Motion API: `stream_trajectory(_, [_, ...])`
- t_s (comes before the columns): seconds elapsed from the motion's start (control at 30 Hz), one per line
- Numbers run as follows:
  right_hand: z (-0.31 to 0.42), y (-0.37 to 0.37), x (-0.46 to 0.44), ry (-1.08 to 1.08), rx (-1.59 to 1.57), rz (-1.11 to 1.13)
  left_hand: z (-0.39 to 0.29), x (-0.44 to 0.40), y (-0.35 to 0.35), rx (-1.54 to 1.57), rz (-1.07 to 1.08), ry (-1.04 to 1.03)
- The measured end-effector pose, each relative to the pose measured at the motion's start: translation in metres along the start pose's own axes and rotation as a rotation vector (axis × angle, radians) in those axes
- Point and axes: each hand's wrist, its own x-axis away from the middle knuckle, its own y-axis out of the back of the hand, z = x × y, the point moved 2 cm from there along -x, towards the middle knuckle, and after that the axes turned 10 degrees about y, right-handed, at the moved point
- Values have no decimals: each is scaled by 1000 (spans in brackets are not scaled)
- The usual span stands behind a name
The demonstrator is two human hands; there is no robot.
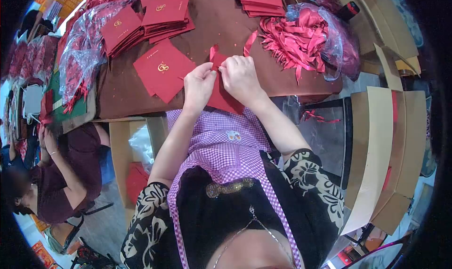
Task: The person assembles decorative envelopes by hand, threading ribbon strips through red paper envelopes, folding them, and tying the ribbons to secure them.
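Observation:
Both my hands meet over a red card piece (223, 97) at the front edge of the brown-covered table. My left hand (200, 85) pinches its upper left side, thumb and fingertips together. My right hand (241, 78) is closed at its upper right, fingers curled towards the left thumb. A red ribbon (250, 43) sticks up behind my right hand, and another short ribbon end shows above the card. What lies between the fingertips is too small to make out. Left of my left hand, red cards with a gold emblem (162, 71) lie flat on the table.
Stacks of red cards (123, 29) stand at the back left beside plastic-wrapped material (84, 40). A heap of red ribbons (299, 38) lies at the right. Open cardboard boxes (376, 160) stand right and below left. A co-worker (66, 175) sits at the far left.

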Motion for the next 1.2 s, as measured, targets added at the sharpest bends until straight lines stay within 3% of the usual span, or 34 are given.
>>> stream_trajectory(0.27, [-7, 4, -2, -510, -471, 101, 4, 1, -2, -125, -65, -120])
stream_trajectory(0.3, [-7, 2, 0, -509, -471, 101, 3, 3, -3, -125, -65, -121])
stream_trajectory(0.4, [3, 0, 1, 63, -12, -32, 1, 6, -8, -122, -70, -171])
stream_trajectory(0.57, [-7, 5, 0, 19, -80, -31, -11, 2, 1, -184, -20, -141])
stream_trajectory(0.63, [-11, 8, 0, 7, -163, -9, -11, -4, 5, -117, 118, -50])
stream_trajectory(0.67, [-13, 10, 0, 0, -186, 25, 0, -7, 5, 88, 210, 28])
stream_trajectory(0.77, [-13, 16, 2, -43, -234, 52, -4, -6, 9, -39, 183, 36])
stream_trajectory(1.03, [-18, 11, 8, -151, -374, 10, -4, -3, 11, 130, 366, 218])
stream_trajectory(1.2, [-14, 3, 13, -190, -469, 4, 22, -16, 3, -5, 263, -3])
